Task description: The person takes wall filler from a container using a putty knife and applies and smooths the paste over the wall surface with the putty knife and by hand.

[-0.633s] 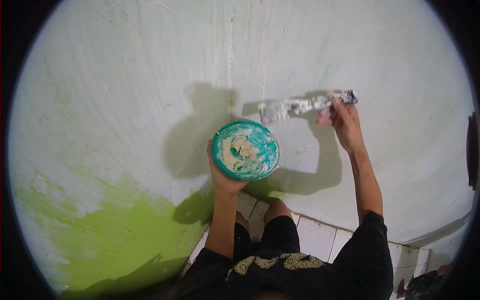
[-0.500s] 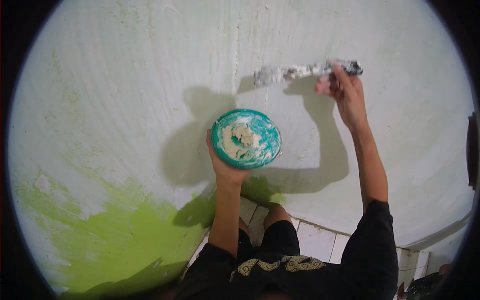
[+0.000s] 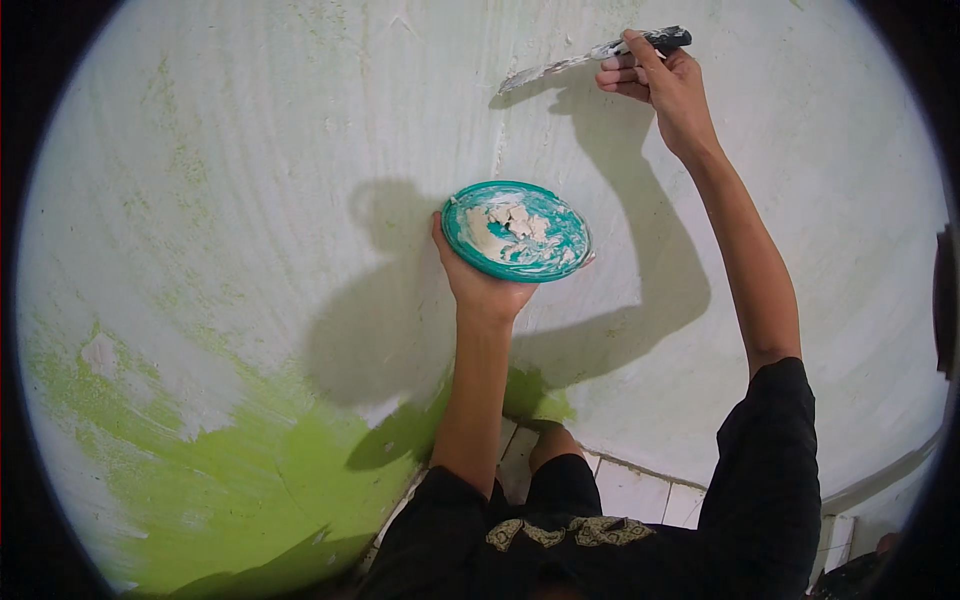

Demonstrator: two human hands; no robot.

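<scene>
My left hand (image 3: 487, 288) holds a round green plastic lid (image 3: 553, 258) from beneath, tilted a little. On the lid lies a lump of cream-coloured putty (image 3: 510, 222), with more smeared around it. Higher up and to the right, my right hand (image 3: 668, 92) grips a putty knife (image 3: 575, 64) by its dark handle. White putty coats the knife's blade, which points left and whose tip is at or close to the wall; whether it touches I cannot tell.
The wall (image 3: 250, 200) is pale and unevenly coated, with a bright green painted area (image 3: 270, 490) at lower left. A rough vertical seam runs down behind the lid. White floor tiles (image 3: 632, 490) show below, by my legs. A dark object (image 3: 943, 300) stands at the right edge.
My right hand has risen with the putty knife, whose blade now shows more edge-on. My left hand has moved the lid up and slightly right, and the lid is tilted flatter.
</scene>
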